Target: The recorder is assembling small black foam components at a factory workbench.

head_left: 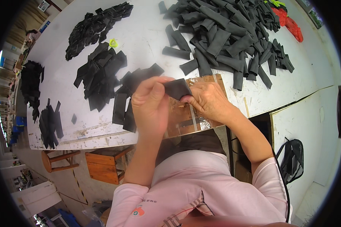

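Between my two hands is a flat black piece of foam-like or fabric-like material (177, 89), raised over the near edge of the table. My left hand (150, 104) is closed on its left end, slightly blurred, with the fingertips partly hidden. At the other end, my right hand (210, 100) pinches the lower right corner, thumb in front and fingers bent behind. A brown board covered with clear tape (180, 121) lies beneath the hands. Just left of my left hand, several flat black pieces (120, 108) overlap on the table.
The white table (147, 36) carries a large heap of dark grey rolled tubes (223, 34) at the far right. Flat black pieces lie in piles (100, 72) on the left. A red plastic bag (291, 28) sits far right; a wooden stool (102, 166) stands below the table edge.
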`<state>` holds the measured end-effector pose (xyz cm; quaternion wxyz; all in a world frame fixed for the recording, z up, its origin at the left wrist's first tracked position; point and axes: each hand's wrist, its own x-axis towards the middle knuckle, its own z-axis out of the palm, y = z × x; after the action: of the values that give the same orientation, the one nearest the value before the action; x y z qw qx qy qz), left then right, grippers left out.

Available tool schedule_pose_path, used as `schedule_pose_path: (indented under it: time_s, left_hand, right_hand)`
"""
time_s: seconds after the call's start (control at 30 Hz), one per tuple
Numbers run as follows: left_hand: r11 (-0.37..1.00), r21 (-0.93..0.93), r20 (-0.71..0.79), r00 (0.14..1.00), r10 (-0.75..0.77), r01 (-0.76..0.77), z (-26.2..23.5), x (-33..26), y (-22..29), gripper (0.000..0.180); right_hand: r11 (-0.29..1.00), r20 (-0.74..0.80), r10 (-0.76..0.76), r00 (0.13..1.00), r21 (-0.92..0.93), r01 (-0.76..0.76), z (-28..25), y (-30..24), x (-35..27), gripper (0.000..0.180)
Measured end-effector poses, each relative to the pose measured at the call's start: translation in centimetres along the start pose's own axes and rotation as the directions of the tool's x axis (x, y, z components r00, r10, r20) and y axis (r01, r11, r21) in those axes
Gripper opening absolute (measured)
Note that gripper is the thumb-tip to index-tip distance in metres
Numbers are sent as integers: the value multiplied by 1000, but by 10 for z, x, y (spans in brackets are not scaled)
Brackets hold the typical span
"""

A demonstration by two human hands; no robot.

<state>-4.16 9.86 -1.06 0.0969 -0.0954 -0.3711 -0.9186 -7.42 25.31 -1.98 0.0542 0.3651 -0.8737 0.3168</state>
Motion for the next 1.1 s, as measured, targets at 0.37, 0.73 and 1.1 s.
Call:
schedule_pose_path:
  time_s: [0.37,0.73,1.1]
  left_hand:
    - [910,408,13,997,79,-77,-15,5,2,13]
    - [-519,834,-133,981,141,188,-137,60,-20,37]
    - [125,949,-316,889,330,291,-135,38,21,10]
  right_hand:
    - [993,-57,-88,994,68,92,-19,-5,10,26]
    - [646,-87,551,830,674,-358,-12,13,-28,42]
    - [681,208,393,896,589,-436,35,-40,-46,22]
